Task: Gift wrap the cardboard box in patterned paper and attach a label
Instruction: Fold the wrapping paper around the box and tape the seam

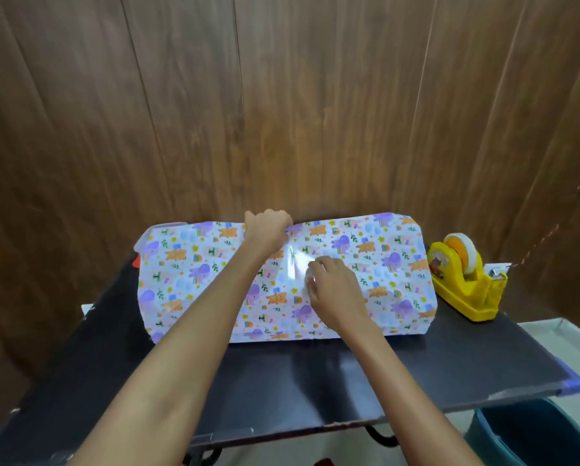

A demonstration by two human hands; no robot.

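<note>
The patterned paper (382, 264), white with purple and orange cartoon animals, lies folded over the box on the black table (416, 364); the cardboard itself is hidden under it. My left hand (268, 230) grips the paper at the far top edge, fingers curled over it. My right hand (332, 284) rests on the top face near the middle, fingertips at a shiny strip of clear tape (293, 264) stuck across the paper seam. No label is in view.
A yellow tape dispenser (463, 284) with a roll of tape stands on the table to the right of the package. A wooden panel wall rises just behind. A blue bucket (534, 435) sits on the floor at lower right.
</note>
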